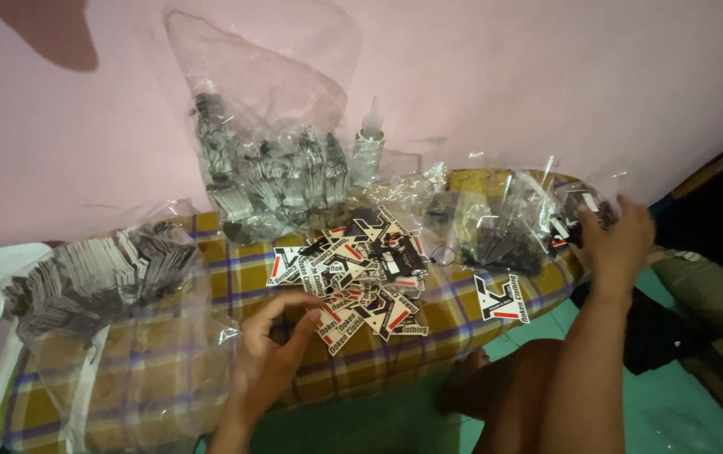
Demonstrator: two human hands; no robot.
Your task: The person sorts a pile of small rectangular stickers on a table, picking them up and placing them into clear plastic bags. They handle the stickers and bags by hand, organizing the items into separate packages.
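The plaid-covered counter (210, 286) carries three clear bags (269, 160) of tags. Loose tags (361, 273) lie piled mid-counter, unbagged. Right hand (618, 240) grips the rightmost bag (513, 223); left hand (273, 349), half-open and empty, touches the pile's edge.

The left hand (273, 349) is cut off at the wrist by the bottom edge, its fingertips too blurred to tell whether they pinch a tag (340, 324) from the pile beside them. The right hand (618, 244) shows only its back; its fingers are hidden in the crinkled clear bag (513, 223) just beyond its grasp. What fills that bag is too dark and blurred to make out
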